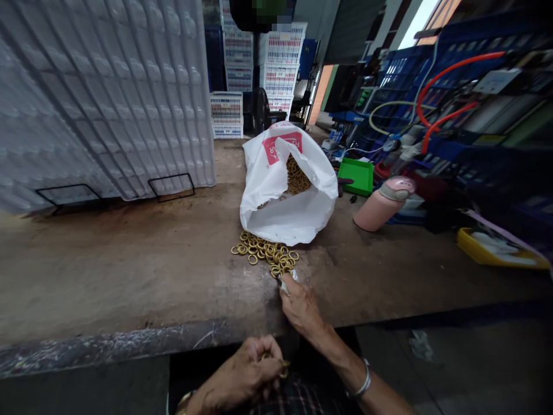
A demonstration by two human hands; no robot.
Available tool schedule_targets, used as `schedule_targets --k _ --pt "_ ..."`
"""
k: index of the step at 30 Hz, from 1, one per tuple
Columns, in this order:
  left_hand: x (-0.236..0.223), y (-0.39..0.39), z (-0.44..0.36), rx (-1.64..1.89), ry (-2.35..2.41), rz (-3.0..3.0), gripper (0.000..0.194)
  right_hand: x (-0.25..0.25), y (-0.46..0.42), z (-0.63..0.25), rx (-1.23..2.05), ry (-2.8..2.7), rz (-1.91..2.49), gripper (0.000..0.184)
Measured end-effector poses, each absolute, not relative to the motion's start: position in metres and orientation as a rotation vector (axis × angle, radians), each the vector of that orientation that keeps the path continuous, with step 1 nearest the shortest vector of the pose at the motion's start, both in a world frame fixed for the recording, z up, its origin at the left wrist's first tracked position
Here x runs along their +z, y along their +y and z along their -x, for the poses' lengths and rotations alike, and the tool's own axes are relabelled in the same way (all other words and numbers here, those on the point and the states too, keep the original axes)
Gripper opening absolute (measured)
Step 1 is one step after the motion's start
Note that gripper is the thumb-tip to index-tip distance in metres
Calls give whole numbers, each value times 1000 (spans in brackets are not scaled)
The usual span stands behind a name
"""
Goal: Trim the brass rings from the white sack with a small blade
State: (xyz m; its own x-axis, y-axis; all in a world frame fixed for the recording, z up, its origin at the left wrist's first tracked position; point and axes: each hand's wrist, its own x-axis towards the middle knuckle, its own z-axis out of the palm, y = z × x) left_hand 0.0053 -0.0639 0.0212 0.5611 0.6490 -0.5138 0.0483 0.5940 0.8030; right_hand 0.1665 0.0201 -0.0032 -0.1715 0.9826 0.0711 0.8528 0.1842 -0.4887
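My left hand (246, 372) is curled closed in front of the table edge, and a brass-coloured ring (284, 369) sticks out from its fingers. More rings may be inside the fist; the fingers hide them. My right hand (302, 308) rests at the near part of the table, pinching a small, thin tool with a dark tip (279, 282). What kind of tool it is, I cannot make out. That tip meets the near edge of a loose pile of brass rings (268, 251). Behind the pile lies an open white plastic sack (285, 222) with many more rings inside.
Tall clear plastic trays (108, 98) stand at the left with black wire stands (173, 189). To the right are a pink bottle (382, 204), a green tray (356, 176) and a yellow tray (496, 256). White crates (227, 109) are stacked behind the wooden table (108, 276).
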Motion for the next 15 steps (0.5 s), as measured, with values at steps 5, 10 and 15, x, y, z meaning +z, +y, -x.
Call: schedule_targets --k 5,10,15 --pt "-3 -60 -9 369 939 -816 16 -4 34 -190 481 -1842 1775 27" --pt "-18 -68 -15 457 1089 -1127 18 -7 42 -194 484 -1826 1786 24" --pt "-49 -72 -15 456 1116 -1037 30 -3 39 -185 395 -1933 1827 24"
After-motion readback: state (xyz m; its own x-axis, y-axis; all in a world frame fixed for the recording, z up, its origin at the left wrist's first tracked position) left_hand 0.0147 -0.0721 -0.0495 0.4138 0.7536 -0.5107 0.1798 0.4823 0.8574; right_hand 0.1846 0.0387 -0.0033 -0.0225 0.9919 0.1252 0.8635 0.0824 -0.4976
